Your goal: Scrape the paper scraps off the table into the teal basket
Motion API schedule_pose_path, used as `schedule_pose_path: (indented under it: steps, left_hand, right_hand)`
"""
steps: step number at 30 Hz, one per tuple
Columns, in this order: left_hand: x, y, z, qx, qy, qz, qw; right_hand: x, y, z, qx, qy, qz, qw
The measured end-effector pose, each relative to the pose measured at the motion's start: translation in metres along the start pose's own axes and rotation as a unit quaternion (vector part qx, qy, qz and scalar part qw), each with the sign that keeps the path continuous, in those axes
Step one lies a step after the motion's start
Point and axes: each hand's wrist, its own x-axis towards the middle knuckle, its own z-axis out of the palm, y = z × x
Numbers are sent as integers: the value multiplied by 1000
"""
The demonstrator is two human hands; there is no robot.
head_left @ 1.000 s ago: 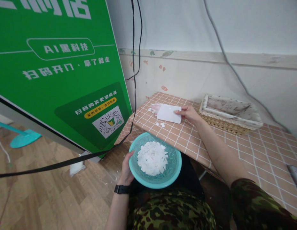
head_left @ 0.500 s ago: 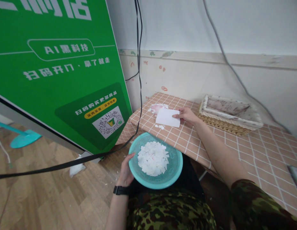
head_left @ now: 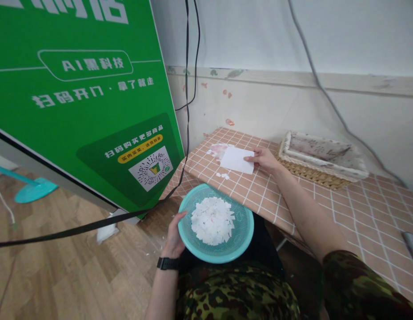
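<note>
The white card (head_left: pixel 235 160) is pinched at its right end by the right hand (head_left: pixel 264 159), its long axis lying roughly left to right. Loose paper scraps (head_left: pixel 222 176) are found just on its near side. The turquoise colander (head_left: pixel 215 258), heaped with shreds (head_left: pixel 213 221), is gripped by the rim in the left hand (head_left: pixel 174 238), below the edge of the check-clothed surface (head_left: pixel 376 213). Behind the right forearm, a lined wicker basket (head_left: pixel 314 174) is set near the wall (head_left: pixel 269 100).
</note>
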Motion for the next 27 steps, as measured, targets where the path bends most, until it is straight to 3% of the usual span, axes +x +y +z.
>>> schedule_pose_path:
  steps: [7,15,21,27]
  left_hand:
    - [-1,0,0,-6,-7,0,1000]
    - [1,1,-1,-3,-1,-5,1000]
    - [-1,2,3,-6,13,-9,1000]
    - [-1,2,3,-6,9,-15,1000]
  right_hand:
    - [-8,-14,2,-32,-69,10,997]
    - [-12,-24,-11,-13,-34,29,999]
    - [-10,-21,-4,-8,-59,43,997]
    - [-12,-26,-5,-12,-26,27,999]
